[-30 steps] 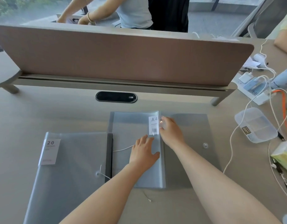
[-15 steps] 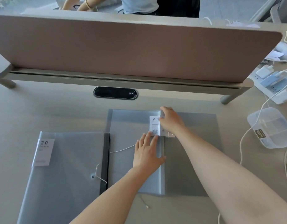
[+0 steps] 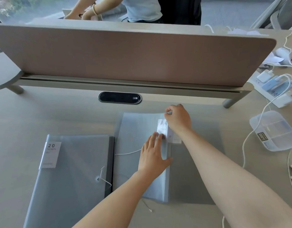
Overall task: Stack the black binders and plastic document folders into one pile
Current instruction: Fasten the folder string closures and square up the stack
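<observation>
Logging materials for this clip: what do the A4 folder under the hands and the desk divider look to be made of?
A4 folder: thin frosted translucent plastic, matte; the white label and the darker sheet beneath show through it, and its far corner bends up where the right hand pinches it. Desk divider: probably fabric or felt over a rigid panel; flat pinkish-brown, no glare, though weave is too fine to confirm.

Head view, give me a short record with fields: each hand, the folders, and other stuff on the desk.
left hand: flat on the A4 folder
right hand: pinching that folder's far right corner
dark folder: lies under the A4 folder
20-pocket folder: apart, on the left, not yet stacked
clear plastic box: right side of the desk
</observation>
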